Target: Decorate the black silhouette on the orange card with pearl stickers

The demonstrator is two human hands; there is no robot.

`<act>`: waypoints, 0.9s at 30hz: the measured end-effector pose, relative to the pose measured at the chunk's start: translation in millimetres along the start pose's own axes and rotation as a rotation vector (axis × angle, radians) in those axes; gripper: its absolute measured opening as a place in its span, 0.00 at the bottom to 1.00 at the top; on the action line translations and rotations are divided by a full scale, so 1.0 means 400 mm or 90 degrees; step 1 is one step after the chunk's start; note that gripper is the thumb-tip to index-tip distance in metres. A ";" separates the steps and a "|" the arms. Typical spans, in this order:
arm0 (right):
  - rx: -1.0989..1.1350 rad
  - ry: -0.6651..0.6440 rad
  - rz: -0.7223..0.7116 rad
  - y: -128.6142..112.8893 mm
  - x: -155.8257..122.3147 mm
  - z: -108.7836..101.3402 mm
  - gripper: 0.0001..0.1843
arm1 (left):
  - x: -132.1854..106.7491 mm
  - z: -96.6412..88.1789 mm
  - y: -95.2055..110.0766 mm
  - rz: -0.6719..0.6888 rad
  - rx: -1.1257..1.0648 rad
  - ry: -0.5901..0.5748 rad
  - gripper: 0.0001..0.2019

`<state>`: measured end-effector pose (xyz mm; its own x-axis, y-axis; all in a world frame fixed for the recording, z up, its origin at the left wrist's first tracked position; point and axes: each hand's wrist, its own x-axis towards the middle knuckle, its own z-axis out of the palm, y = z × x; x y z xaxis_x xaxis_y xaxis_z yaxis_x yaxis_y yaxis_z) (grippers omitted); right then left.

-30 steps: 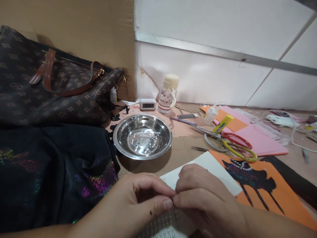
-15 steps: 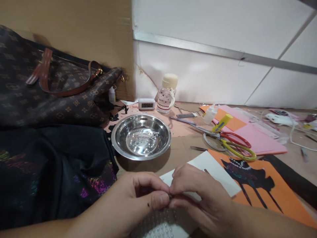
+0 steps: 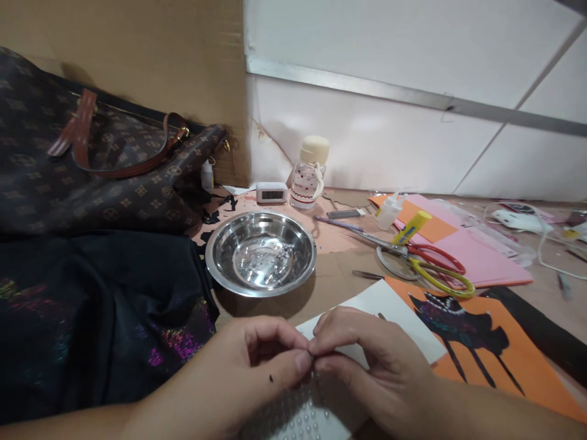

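My left hand [image 3: 270, 360] and my right hand [image 3: 367, 360] meet at the bottom centre, thumbs and forefingers pinched together tip to tip. Between them is the upper edge of a sheet of self-adhesive pearls [image 3: 305, 418], small pale beads in rows. A thin line of beads [image 3: 320, 388] runs down from the right thumb; whether it is separate from the sheet I cannot tell. The fingers hide most of the pinched part. White paper [image 3: 408, 330] lies beneath. To the right, an orange sheet [image 3: 527, 366] carries a dark cut-out shape [image 3: 463, 330] with a row of pearls.
A steel bowl [image 3: 215, 272] with small shiny bits stands ahead. Behind it are a clock [image 3: 271, 193] and a bottle [image 3: 308, 177]. Scissors [image 3: 435, 269], tweezers [image 3: 367, 274], a glue stick [image 3: 413, 227] and pink paper [image 3: 495, 269] lie right. A handbag [image 3: 114, 189] and dark cloth [image 3: 105, 318] fill the left.
My right thumb and fingers have shifted slightly and opened a little wider, showing more of the bead line below the pinch. My left hand has barely moved.
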<state>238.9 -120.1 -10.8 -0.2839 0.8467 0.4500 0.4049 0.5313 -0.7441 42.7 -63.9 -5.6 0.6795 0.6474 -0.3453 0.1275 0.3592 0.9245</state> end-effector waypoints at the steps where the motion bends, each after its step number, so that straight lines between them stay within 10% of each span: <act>1: 0.004 0.000 0.012 -0.002 0.001 0.000 0.03 | 0.002 0.000 -0.004 0.002 0.003 -0.004 0.15; 27: 0.028 -0.015 0.109 -0.012 0.010 0.007 0.04 | 0.002 -0.012 -0.018 0.014 0.038 -0.022 0.12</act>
<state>233.4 -119.3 -7.0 -0.2348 0.9233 0.3040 0.4112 0.3777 -0.8296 38.8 -62.8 -13.4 0.7076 0.6304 -0.3192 0.1544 0.3029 0.9404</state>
